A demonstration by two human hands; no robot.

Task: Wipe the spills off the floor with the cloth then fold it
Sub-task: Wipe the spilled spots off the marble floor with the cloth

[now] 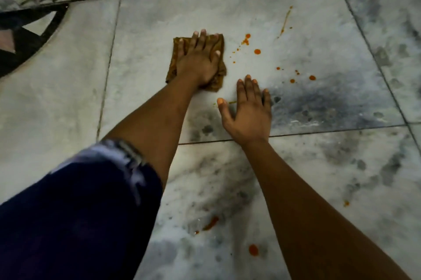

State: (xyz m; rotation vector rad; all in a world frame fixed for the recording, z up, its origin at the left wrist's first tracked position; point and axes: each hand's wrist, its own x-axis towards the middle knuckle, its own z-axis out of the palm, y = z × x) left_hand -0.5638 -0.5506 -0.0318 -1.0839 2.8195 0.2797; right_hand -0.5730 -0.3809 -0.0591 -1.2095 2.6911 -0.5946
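One crumpled brown cloth (197, 64) is lying on the grey-white marble floor (296, 56), flat under the left hand (198, 60), whose fingers are spreading wide and pressing down on it rather than pinching it. The right hand (247, 111) is resting palm-down on bare marble just beside the cloth, fingers together, thumb out, holding nothing. Orange-red sauce spills (257, 51) are dotting the tile to the right of the cloth, roughly a dozen drops plus one thin streak (284, 22). Three more spots (253, 249) are sitting nearer the person. One dark blue sleeve (75, 211) is covering the left upper arm.
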